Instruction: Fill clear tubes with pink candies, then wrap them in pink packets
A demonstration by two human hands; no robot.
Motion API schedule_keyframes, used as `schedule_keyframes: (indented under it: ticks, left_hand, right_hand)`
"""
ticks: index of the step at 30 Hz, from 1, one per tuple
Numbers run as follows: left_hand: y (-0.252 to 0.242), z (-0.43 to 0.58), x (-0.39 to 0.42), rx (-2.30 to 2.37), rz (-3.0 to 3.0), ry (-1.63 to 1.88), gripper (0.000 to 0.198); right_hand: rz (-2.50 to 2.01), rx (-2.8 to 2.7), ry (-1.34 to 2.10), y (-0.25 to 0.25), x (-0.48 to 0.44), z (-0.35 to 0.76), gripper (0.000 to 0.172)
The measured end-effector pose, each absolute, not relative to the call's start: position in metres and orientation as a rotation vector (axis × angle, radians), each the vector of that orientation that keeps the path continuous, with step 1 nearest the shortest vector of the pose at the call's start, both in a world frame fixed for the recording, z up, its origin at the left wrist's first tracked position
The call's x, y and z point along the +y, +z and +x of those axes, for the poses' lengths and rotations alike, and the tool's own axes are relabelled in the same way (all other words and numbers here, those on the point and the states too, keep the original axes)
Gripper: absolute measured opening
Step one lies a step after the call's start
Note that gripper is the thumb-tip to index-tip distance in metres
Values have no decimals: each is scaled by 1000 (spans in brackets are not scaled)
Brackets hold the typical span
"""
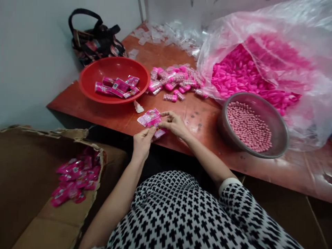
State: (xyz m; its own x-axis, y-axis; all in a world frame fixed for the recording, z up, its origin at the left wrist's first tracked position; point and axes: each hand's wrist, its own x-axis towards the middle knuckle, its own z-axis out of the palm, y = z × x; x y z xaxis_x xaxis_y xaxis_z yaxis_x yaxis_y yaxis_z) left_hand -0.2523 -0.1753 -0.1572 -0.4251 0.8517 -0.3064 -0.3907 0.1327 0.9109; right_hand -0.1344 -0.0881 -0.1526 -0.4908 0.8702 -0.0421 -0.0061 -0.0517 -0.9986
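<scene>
At the table's near edge, my left hand (142,143) pinches the lower side of a small pink printed packet (154,121) between thumb and fingers. My right hand (176,125) has its thumb and curled fingers at the packet's right side, also pinching it. More pink and clear wrapper material (158,134) shows just below the fingers. Whether the pieces here are one packet or a small stack, I cannot tell. A crumpled white scrap (138,107) lies just beyond.
A red bowl (88,95) holds several pink packets. Behind are clear bottles with pink caps (178,77) and clear plastic pieces (166,33). Right stand a grey bowl (281,138) of pink beads and a bag of pink parts (238,74). A carton (100,166) with packets stands left; a handbag (100,45) behind.
</scene>
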Motion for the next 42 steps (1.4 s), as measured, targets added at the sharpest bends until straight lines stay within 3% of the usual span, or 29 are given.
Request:
schedule_keyframes:
  ticks: [3, 6, 9, 13, 16, 20, 24, 26, 29, 34, 37, 42]
  left_hand:
    - [-154, -250, -175, 1294, 440, 1495, 33]
    - [-154, -249, -175, 1349, 377, 1521, 31]
    - [-155, -249, -175, 1381, 360, 1534, 29]
    - [-154, -249, -177, 1366, 318, 1531, 32]
    - [-154, -252, -179, 1349, 254, 1514, 35]
    - [-160, -252, -179, 1318, 208, 1485, 36]
    - [-165, -250, -180, 1277, 178, 1473, 36]
    - [-165, -250, -181, 1269, 161, 1504, 38]
    - [-163, -251, -184, 1265, 141, 1560, 38]
    - [-155, -251, -189, 1202, 80, 1595, 32]
    - [-153, -253, -192, 1190, 63, 1609, 26]
    - [-152, -255, -193, 1167, -21, 1622, 22]
  right_hand:
    - [-1009, -1830, 1456, -149, -78, -126, 27]
    - [-1239, -2066, 873, -141, -40, -108, 18]
    - [-1667, -2072, 164, -134, 15, -84, 25]
    - [-2024, -2034, -127, -140, 66, -59, 37]
    - [-1928, -2117, -110, -153, 63, -47, 35]
    - [-1379, -2441, 244, -170, 22, -36, 32]
    - [-995, -2518, 467, -175, -19, -24, 51]
    - [-1080, -2349, 445, -169, -31, -19, 50]
    - [-1425, -2031, 385, -150, -47, -21, 35]
    - [-1883, -2211, 370, -129, -88, -65, 50]
    - [-1961, -2367, 385, -132, -102, -89, 55]
    - [-1810, -2200, 655, -144, -105, -87, 38]
